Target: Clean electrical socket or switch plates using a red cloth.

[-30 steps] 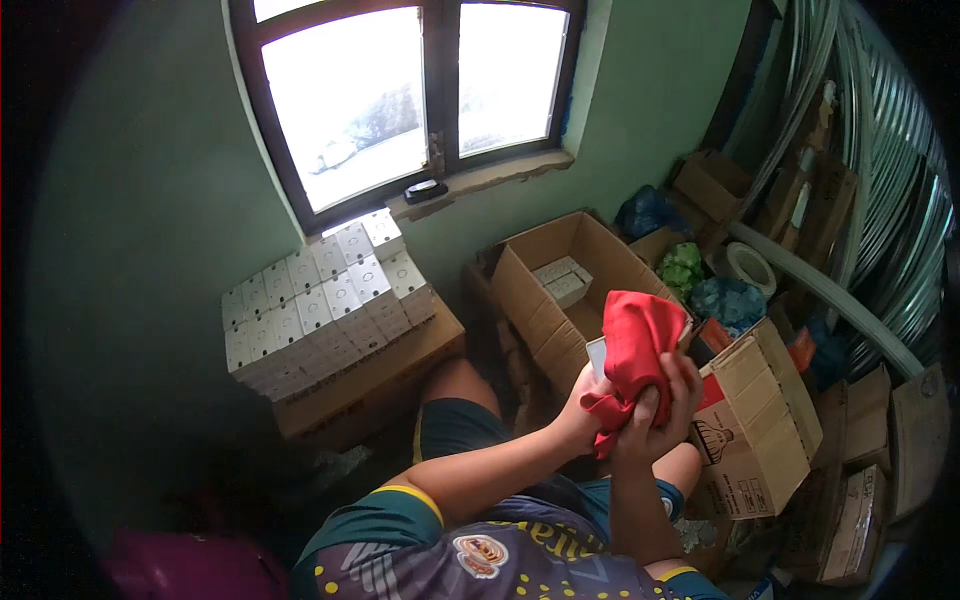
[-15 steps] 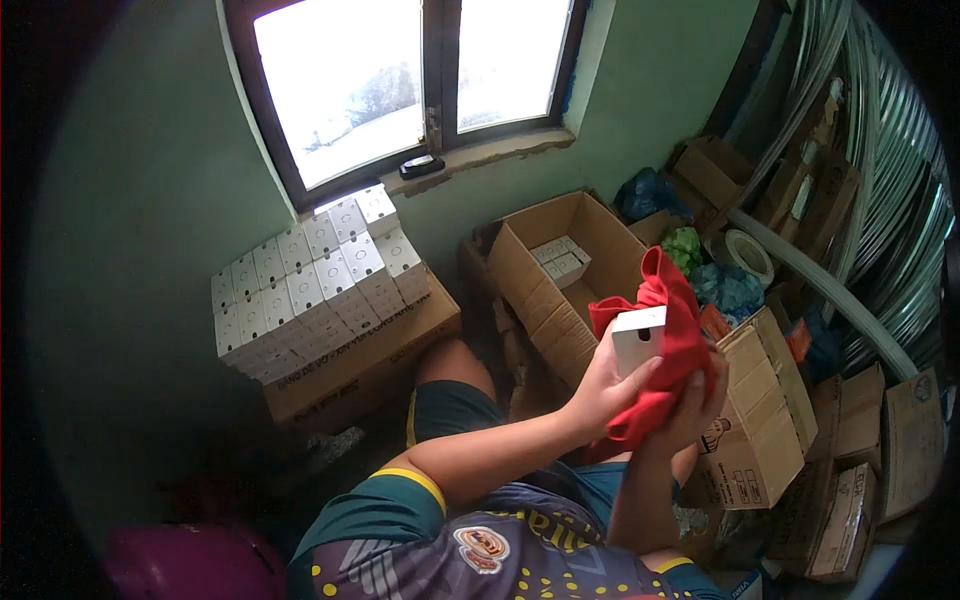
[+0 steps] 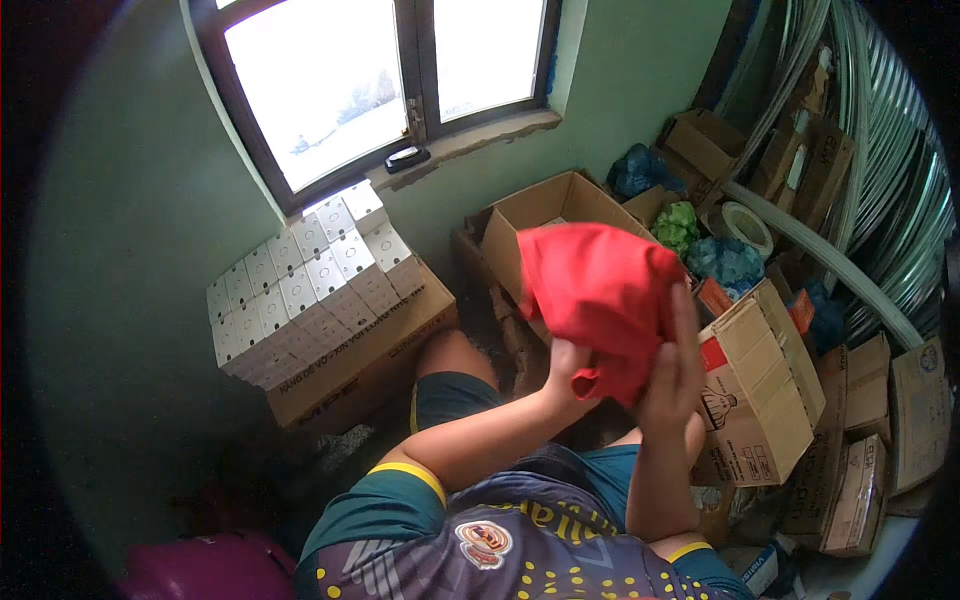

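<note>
A red cloth (image 3: 600, 290) is bunched up in front of me between both hands, slightly blurred. My left hand (image 3: 572, 375) is closed beneath its lower left side, with the fingers largely covered. The small white box seen earlier in that hand is now hidden, apparently under the cloth. My right hand (image 3: 672, 365) presses and grips the cloth from the right, fingers pointing up. To the left, rows of similar small white boxes (image 3: 300, 290) are stacked on a closed brown carton (image 3: 360, 350).
Behind the cloth stands an open carton (image 3: 510, 250), its inside mostly hidden. Another carton (image 3: 765, 390) is by my right arm. Coiled pale tubing (image 3: 880, 170), bags and flattened boxes crowd the right side. A dark object (image 3: 407, 158) rests on the windowsill. Something purple (image 3: 205, 570) is at lower left.
The red cloth has swung left and spread over the white box, which is no longer visible. Both hands moved slightly left, and the view shifted a little.
</note>
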### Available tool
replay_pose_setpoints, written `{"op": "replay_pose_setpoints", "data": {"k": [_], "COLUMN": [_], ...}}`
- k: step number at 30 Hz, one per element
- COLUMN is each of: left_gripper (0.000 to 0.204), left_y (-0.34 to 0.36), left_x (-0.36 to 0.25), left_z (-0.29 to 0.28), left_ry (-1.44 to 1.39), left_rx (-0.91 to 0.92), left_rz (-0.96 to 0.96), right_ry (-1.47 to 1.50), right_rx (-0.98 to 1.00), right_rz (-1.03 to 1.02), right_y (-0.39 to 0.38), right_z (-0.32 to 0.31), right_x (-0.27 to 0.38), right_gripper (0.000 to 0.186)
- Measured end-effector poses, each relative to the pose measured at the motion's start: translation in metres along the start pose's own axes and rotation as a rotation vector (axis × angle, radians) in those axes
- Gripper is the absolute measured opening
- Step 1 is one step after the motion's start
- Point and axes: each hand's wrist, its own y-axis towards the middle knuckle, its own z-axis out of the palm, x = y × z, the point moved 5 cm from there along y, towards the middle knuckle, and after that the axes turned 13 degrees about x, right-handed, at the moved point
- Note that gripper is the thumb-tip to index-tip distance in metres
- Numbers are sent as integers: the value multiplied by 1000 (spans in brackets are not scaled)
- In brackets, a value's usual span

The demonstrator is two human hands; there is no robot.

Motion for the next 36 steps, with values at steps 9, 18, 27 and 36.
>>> {"op": "replay_pose_setpoints", "data": {"k": [9,18,27,36], "left_gripper": [35,45,44,43], "left_y": [27,16,2,-9], "left_x": [-19,-14,-1,9], "left_z": [9,-5,-35,-6], "left_ry": [-393,-403,-468,-713], "left_rx": [337,542,302,-68], "left_rz": [-214,-319,-475,-423], "right_ry": [422,286,498,236], "right_rx": [-227,-141,-464,-99], "right_rz": [91,62,156,24], "right_y": [-13,-14,-33,-16], "right_z": [-8,-17,-58,15], "right_x": [-33,-31,-64,-6], "right_gripper": [82,62,43,90]}}
